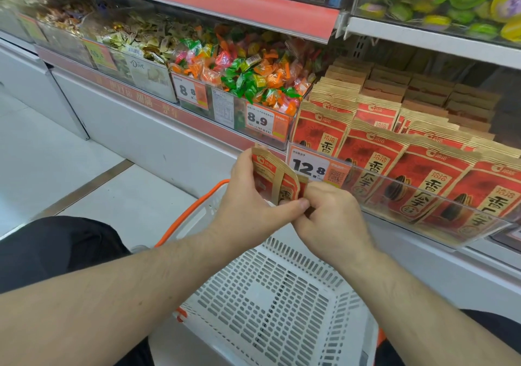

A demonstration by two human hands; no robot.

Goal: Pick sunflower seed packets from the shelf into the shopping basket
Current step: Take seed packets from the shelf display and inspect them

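White basket (282, 303) below; both hands (248, 196) (329, 216) pinching seed packet (275, 175).

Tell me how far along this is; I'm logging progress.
Done: nothing visible, the basket shows only bare mesh. In hand: left hand and right hand grip one packet above it. Left: drop it in; many packets remain shelved.
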